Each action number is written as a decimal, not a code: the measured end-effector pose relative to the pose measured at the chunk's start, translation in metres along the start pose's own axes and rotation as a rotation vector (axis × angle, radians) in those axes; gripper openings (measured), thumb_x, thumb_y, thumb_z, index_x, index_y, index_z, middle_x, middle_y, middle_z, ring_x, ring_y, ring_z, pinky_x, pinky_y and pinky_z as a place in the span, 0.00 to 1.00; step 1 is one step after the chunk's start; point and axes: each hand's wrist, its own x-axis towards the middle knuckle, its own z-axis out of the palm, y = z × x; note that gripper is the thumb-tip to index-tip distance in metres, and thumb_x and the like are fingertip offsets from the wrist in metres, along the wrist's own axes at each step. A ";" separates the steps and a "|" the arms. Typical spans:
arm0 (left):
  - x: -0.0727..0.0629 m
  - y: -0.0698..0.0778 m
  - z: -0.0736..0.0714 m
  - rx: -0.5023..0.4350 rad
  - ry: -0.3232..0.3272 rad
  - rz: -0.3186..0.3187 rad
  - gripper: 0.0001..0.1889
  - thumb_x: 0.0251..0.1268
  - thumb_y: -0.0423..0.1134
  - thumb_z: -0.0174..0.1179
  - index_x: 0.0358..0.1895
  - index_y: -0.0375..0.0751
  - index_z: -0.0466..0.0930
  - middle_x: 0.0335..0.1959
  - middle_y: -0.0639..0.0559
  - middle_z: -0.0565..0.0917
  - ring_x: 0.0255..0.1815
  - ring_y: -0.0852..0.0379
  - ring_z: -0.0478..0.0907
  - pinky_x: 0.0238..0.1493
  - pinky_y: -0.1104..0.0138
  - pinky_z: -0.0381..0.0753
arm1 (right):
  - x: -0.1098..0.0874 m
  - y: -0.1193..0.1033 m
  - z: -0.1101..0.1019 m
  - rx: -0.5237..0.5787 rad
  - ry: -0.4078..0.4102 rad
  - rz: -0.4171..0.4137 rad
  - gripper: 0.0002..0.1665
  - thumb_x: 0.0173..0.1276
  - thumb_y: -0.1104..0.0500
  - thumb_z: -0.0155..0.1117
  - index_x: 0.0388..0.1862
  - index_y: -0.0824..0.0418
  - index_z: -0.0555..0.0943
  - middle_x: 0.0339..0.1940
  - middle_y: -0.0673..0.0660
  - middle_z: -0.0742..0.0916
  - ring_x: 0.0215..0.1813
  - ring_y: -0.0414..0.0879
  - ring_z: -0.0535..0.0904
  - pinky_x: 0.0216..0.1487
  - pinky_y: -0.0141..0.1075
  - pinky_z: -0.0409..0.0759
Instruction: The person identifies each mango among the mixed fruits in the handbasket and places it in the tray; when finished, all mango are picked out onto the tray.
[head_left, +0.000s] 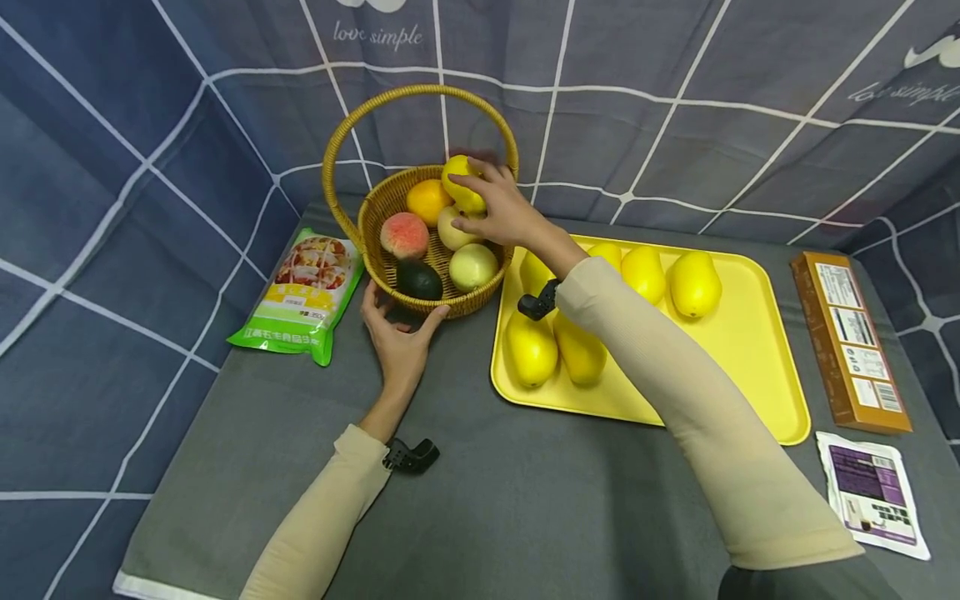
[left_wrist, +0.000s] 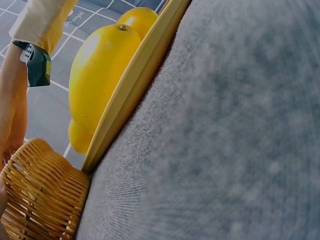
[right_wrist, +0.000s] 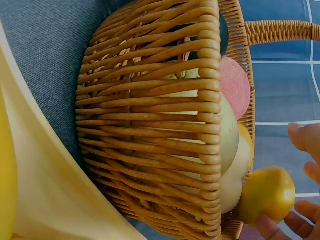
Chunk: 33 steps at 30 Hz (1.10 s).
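A wicker basket point(head_left: 468, 304) with a tall handle stands at the back. My left hand point(head_left: 397, 346) holds its near side, thumb and fingers spread along the wall below the rim. Over the basket's far right rim, my right hand point(head_left: 498, 204) touches a smooth yellow fruit point(head_left: 459, 179) with its fingertips; the thumb stands apart from it in the right wrist view. Inside lie an orange point(head_left: 428, 202), a peach point(head_left: 405, 235), a dark green avocado point(head_left: 418, 280), a pale green round fruit point(head_left: 473, 267) and another pale fruit point(head_left: 452, 229), partly hidden by the right hand.
Right of the basket, a yellow tray point(head_left: 742, 358) bears several large yellow fruits point(head_left: 531, 350), under the right forearm. A green food packet point(head_left: 303, 292) lies left of the basket. An orange-brown box point(head_left: 851, 342) and a white-purple pouch point(head_left: 873, 492) lie far right.
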 end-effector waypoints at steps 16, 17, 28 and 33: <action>0.000 0.002 0.000 0.012 0.000 -0.005 0.50 0.51 0.33 0.75 0.73 0.30 0.49 0.69 0.31 0.57 0.62 0.38 0.63 0.44 0.44 0.67 | 0.009 0.001 0.001 0.035 -0.050 0.021 0.36 0.67 0.50 0.67 0.72 0.57 0.70 0.80 0.59 0.56 0.79 0.56 0.53 0.77 0.47 0.54; 0.000 0.001 0.000 0.013 -0.001 -0.005 0.51 0.51 0.33 0.75 0.74 0.31 0.49 0.69 0.31 0.57 0.62 0.38 0.63 0.44 0.44 0.67 | 0.010 0.001 0.000 0.042 -0.053 0.024 0.36 0.67 0.51 0.66 0.72 0.57 0.70 0.80 0.59 0.56 0.78 0.55 0.55 0.76 0.46 0.57; 0.000 0.002 0.001 0.003 -0.003 -0.007 0.51 0.51 0.32 0.75 0.74 0.31 0.49 0.69 0.31 0.57 0.62 0.38 0.63 0.44 0.44 0.67 | 0.007 0.005 0.000 0.137 0.033 0.031 0.34 0.65 0.55 0.69 0.70 0.55 0.72 0.78 0.57 0.63 0.76 0.53 0.60 0.75 0.43 0.59; 0.000 0.001 0.001 0.003 -0.001 -0.010 0.51 0.51 0.32 0.75 0.74 0.30 0.49 0.69 0.30 0.57 0.62 0.38 0.63 0.44 0.45 0.67 | 0.001 0.002 0.004 0.185 0.069 0.000 0.30 0.68 0.55 0.66 0.69 0.55 0.74 0.76 0.56 0.66 0.71 0.52 0.67 0.67 0.41 0.67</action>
